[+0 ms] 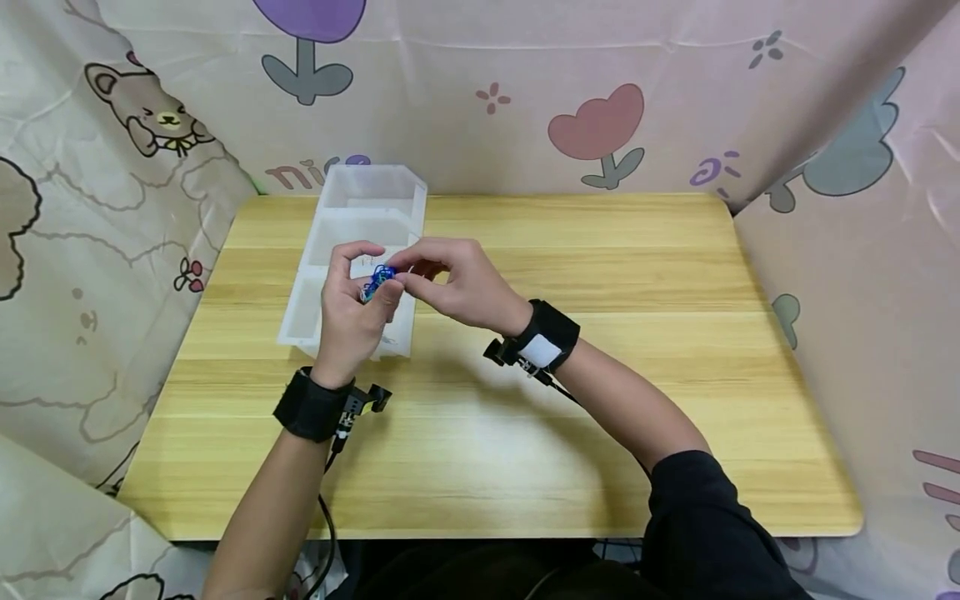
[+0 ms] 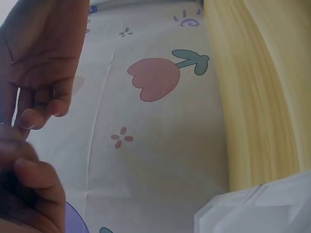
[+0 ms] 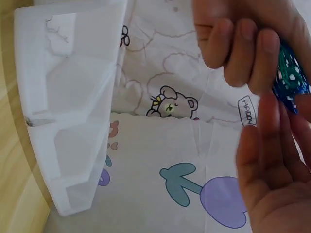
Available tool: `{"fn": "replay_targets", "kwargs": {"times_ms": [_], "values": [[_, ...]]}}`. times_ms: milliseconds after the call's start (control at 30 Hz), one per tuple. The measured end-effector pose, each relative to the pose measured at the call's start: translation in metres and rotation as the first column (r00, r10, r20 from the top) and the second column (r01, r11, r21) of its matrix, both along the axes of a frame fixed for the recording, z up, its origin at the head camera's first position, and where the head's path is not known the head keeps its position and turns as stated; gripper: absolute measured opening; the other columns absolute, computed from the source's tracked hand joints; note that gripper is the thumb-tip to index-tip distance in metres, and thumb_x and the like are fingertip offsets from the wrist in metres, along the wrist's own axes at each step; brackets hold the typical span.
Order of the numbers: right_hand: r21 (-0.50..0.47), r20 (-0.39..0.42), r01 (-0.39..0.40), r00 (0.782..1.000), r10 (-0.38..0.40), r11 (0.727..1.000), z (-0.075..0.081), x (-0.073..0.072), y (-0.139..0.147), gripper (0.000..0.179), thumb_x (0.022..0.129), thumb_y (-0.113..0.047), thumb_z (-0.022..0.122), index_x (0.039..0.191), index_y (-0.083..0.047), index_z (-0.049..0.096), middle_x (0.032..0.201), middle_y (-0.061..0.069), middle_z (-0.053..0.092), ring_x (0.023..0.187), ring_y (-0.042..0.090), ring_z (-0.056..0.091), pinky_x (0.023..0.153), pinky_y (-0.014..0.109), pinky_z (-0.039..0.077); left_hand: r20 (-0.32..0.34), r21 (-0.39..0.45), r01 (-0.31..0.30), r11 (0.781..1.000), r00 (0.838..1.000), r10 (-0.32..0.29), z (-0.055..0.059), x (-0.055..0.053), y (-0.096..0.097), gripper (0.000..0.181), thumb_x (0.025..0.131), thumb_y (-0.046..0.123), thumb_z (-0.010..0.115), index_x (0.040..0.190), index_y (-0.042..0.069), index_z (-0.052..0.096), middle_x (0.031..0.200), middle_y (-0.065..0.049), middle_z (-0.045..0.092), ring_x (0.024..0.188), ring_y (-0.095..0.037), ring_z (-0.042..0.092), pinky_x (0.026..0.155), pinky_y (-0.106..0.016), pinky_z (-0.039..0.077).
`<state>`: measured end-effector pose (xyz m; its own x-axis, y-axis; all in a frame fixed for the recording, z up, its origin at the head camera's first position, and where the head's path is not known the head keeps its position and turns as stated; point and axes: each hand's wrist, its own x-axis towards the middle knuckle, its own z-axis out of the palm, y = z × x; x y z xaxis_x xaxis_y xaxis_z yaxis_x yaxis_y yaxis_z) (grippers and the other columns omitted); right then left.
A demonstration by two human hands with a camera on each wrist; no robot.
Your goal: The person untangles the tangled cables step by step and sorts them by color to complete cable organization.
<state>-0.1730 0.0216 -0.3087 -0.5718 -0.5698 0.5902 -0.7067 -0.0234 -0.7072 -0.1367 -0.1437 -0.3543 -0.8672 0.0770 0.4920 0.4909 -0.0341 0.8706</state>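
Over the white box, my left hand [image 1: 354,310] holds a small shiny blue-and-green bundle [image 1: 381,277] between thumb and fingers. My right hand [image 1: 463,282] meets it from the right, its thumb and index finger pinching the bundle's right end. In the right wrist view, the bundle [image 3: 291,75] looks glossy, with pale specks and a pointed lower end. There the curled fingers of the left hand [image 3: 243,53] cover much of it, and the right hand [image 3: 279,170] reaches it from below. Hands hide it in the left wrist view. Its exact kind I cannot tell.
The white plastic box [image 1: 300,310], divided into compartments, stands on the left part of the wooden table [image 1: 600,392]. Printed cloth [image 1: 450,142] hangs behind the table and along its sides. A cable [image 1: 327,517] runs down from the left wrist camera.
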Motion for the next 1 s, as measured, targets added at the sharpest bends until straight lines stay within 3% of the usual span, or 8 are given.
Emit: {"fn": "replay_targets", "kwargs": {"times_ms": [100, 200, 333, 533, 700, 833, 933, 1000], "values": [[-0.042, -0.014, 0.060, 0.998, -0.060, 0.997, -0.004, 0.002, 0.002, 0.010, 0.079, 0.007, 0.065, 0.089, 0.009, 0.067, 0.081, 0.017, 0.067, 0.068, 0.014, 0.062, 0.060, 0.031, 0.054, 0.012, -0.094, 0.034, 0.995, 0.999, -0.033, 0.009, 0.005, 0.005, 0.055, 0.088, 0.038, 0.057, 0.123, -0.002, 0.042, 0.059, -0.018, 0.050, 0.048, -0.026, 0.044, 0.044, -0.021, 0.040], [-0.082, -0.020, 0.096, 0.995, -0.098, 0.992, -0.007, 0.003, 0.004, 0.007, 0.077, 0.009, 0.066, 0.084, 0.009, 0.067, 0.078, 0.019, 0.068, 0.066, 0.013, 0.063, 0.057, 0.032, 0.055, 0.023, -0.168, 0.066, 0.984, 0.998, -0.063, 0.015, 0.009, 0.009, 0.043, 0.092, 0.024, 0.057, 0.125, -0.001, 0.046, 0.072, -0.020, 0.055, 0.055, -0.027, 0.051, 0.046, -0.027, 0.047], [-0.097, -0.024, 0.116, 0.993, -0.119, 0.989, -0.008, 0.004, 0.009, 0.005, 0.077, 0.010, 0.066, 0.081, 0.009, 0.067, 0.079, 0.019, 0.068, 0.064, 0.014, 0.063, 0.055, 0.032, 0.055, -0.001, -0.206, 0.075, 0.976, 0.997, -0.077, 0.018, 0.010, 0.013, 0.031, 0.093, 0.005, 0.053, 0.123, -0.001, 0.052, 0.073, -0.017, 0.056, 0.057, -0.023, 0.053, 0.045, -0.028, 0.047], [-0.046, -0.057, 0.143, 0.988, -0.145, 0.989, -0.009, 0.008, 0.016, 0.006, 0.078, 0.009, 0.065, 0.075, 0.004, 0.066, 0.072, 0.015, 0.067, 0.059, 0.015, 0.061, 0.053, 0.030, 0.053, -0.005, -0.225, 0.059, 0.973, 0.998, -0.062, 0.016, 0.010, 0.015, 0.024, 0.097, 0.009, 0.046, 0.114, -0.005, 0.056, 0.062, -0.016, 0.052, 0.050, -0.025, 0.047, 0.043, -0.026, 0.043], [-0.046, -0.110, 0.138, 0.984, -0.142, 0.989, -0.009, 0.012, 0.019, 0.011, 0.076, 0.009, 0.064, 0.068, 0.002, 0.062, 0.062, 0.011, 0.063, 0.054, 0.014, 0.058, 0.051, 0.032, 0.052, 0.059, -0.156, 0.071, 0.985, 0.996, -0.063, 0.010, 0.005, 0.014, 0.025, 0.099, 0.013, 0.042, 0.105, -0.004, 0.059, 0.058, -0.018, 0.047, 0.048, -0.025, 0.043, 0.042, -0.025, 0.041], [-0.058, -0.199, 0.178, 0.962, -0.186, 0.982, -0.008, 0.014, 0.021, 0.009, 0.075, 0.009, 0.063, 0.069, 0.002, 0.063, 0.062, 0.010, 0.063, 0.056, 0.011, 0.057, 0.052, 0.028, 0.051, 0.103, -0.102, 0.049, 0.994, 0.994, -0.039, -0.002, -0.004, 0.012, 0.025, 0.099, 0.019, 0.043, 0.101, 0.001, 0.060, 0.056, -0.014, 0.047, 0.047, -0.023, 0.043, 0.041, -0.024, 0.042], [-0.097, -0.229, 0.210, 0.947, -0.227, 0.973, -0.009, 0.012, 0.028, 0.008, 0.074, 0.011, 0.061, 0.071, 0.004, 0.062, 0.063, 0.011, 0.063, 0.056, 0.010, 0.057, 0.051, 0.028, 0.051, 0.137, 0.039, -0.030, 0.999, 0.990, 0.025, -0.006, -0.009, 0.006, 0.023, 0.098, 0.019, 0.045, 0.096, 0.001, 0.059, 0.054, -0.008, 0.044, 0.045, -0.021, 0.039, 0.038, -0.022, 0.039], [-0.142, -0.214, 0.218, 0.946, -0.245, 0.966, -0.012, 0.009, 0.034, 0.008, 0.074, 0.012, 0.060, 0.072, 0.004, 0.060, 0.063, 0.012, 0.062, 0.055, 0.011, 0.057, 0.050, 0.030, 0.052, 0.152, 0.141, -0.080, 0.987, 0.987, 0.058, -0.007, -0.010, -0.001, 0.021, 0.098, 0.015, 0.044, 0.093, 0.000, 0.058, 0.053, -0.006, 0.041, 0.044, -0.019, 0.037, 0.037, -0.021, 0.036]]}}
